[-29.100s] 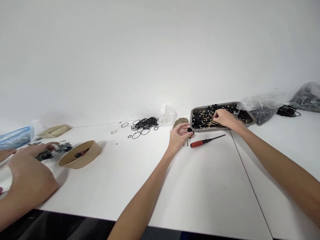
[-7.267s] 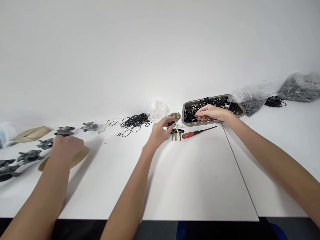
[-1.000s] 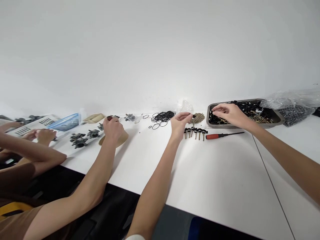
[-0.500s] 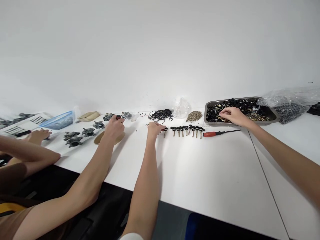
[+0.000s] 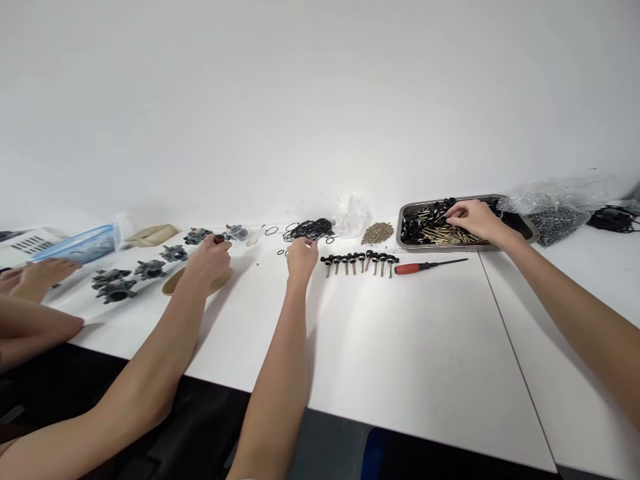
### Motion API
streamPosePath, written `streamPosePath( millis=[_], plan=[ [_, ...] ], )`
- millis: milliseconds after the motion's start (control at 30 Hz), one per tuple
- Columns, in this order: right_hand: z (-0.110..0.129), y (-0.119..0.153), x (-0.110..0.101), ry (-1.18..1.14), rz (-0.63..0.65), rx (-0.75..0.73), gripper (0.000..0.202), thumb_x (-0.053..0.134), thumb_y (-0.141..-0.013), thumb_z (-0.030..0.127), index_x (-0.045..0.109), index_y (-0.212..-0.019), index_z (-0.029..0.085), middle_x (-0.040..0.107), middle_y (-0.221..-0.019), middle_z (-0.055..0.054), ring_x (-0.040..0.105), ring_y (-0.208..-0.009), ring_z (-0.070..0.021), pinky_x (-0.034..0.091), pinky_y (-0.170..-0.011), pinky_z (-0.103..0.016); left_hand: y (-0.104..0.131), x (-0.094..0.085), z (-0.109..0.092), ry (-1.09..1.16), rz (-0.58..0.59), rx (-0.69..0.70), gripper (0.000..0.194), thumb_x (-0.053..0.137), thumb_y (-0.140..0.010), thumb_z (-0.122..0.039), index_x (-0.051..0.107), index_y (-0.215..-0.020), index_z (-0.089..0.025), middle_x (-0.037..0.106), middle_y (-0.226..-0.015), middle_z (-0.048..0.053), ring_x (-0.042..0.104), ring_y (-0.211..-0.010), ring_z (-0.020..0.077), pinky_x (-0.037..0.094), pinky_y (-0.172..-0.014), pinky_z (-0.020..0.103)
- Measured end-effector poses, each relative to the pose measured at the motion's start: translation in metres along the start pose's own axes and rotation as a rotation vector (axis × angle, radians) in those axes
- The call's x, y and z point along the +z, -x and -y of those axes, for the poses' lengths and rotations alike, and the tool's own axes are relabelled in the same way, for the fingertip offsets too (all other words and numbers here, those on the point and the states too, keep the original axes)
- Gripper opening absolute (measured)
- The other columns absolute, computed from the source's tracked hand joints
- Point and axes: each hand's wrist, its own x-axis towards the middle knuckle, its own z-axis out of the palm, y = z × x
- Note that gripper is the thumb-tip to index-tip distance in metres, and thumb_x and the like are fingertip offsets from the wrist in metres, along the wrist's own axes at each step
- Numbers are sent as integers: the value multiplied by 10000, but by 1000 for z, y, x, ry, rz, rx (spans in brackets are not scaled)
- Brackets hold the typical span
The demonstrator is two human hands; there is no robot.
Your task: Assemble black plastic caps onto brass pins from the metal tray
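Observation:
My left hand (image 5: 302, 259) is over the white table, at the left end of a row of black-headed parts with brass stems (image 5: 361, 260). Its fingers are bent, and nothing shows between them. Just behind it lies a pile of black rubber rings (image 5: 311, 230). Over the metal tray (image 5: 533, 239), my right hand (image 5: 473, 219) has thumb and fingertips pinched together; what they hold, if anything, is too small to name. Black parts (image 5: 413, 228) and brass stems (image 5: 445, 235) fill the tray. A red-handled screwdriver (image 5: 407, 269) lies in front of it.
Brass pieces (image 5: 377, 233) are heaped beside a clear plastic bag (image 5: 351, 217). At the right is a bag of small metal parts (image 5: 557, 223). Further left, another person's hand (image 5: 210, 257) reaches over a tan dish (image 5: 220, 281), near grey metal castings (image 5: 117, 287).
My left hand has come away from the leftmost part, which now stands in the row. My right hand remains over the tray, its fingers still pinched. The view has shifted to the right.

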Motion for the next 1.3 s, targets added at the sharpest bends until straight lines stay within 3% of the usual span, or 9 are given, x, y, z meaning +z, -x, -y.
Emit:
streamPosePath(
  millis=[133,233,367,500,667,867,1033,1200,1300],
  plan=[
    [-3,0,11,106,223,-23,149,673,-843,180,762,-961,163,766,-959,-72,684,-868,-199,505,-806,-293,12,17,-36,40,-19,106,156,484,-898,-164,626,-841,-192,699,-874,100,635,-827,246,493,-808,385],
    [-1,0,19,150,371,13,119,648,-863,171,765,-872,187,770,-937,-55,678,-851,-181,495,-783,-264,39,32,-66,107,87,310,181,466,-913,-151,645,-940,-158,704,-911,103,625,-773,206,502,-769,348],
    [0,-3,19,224,372,99,120,647,-849,143,754,-803,171,765,-877,-83,666,-764,-182,473,-690,-264,84,60,-90,115,273,646,189,470,-930,-157,658,-945,-160,698,-906,95,629,-823,200,514,-795,344],
    [0,-1,14,237,383,68,117,661,-873,195,745,-794,172,757,-877,-79,658,-760,-180,438,-660,-265,103,70,-94,119,312,830,219,443,-957,-165,659,-924,-181,691,-893,79,633,-859,202,505,-831,350],
    [11,2,8,269,196,-26,142,657,-882,246,750,-801,176,754,-906,-87,664,-827,-217,446,-736,-302,93,64,-89,193,296,762,202,454,-955,-180,653,-920,-182,665,-872,74,620,-814,194,497,-757,320],
    [55,14,1,187,4,-150,149,646,-890,255,725,-794,172,718,-999,-127,623,-866,-243,440,-799,-344,87,53,-93,260,288,685,197,491,-944,-240,666,-1025,-196,670,-932,61,596,-738,148,487,-724,287],
    [83,28,15,-44,146,-232,196,651,-845,314,747,-756,168,705,-787,-57,570,-687,-161,400,-667,-293,92,48,-103,447,413,546,239,627,-884,-329,681,-1082,-205,699,-965,53,568,-653,116,486,-644,266],
    [83,30,28,-197,263,-247,247,656,-792,376,754,-749,153,640,-666,-15,498,-610,-121,344,-602,-271,93,45,-112,724,484,323,178,719,-776,-352,721,-823,-180,708,-794,44,633,-652,141,541,-668,285],
    [79,27,24,-232,321,-252,309,646,-804,431,758,-788,144,632,-674,-14,484,-603,-115,336,-597,-269,91,41,-115,823,503,193,230,782,-713,-378,724,-792,-170,673,-663,26,607,-560,136,525,-585,281]
  ],
)
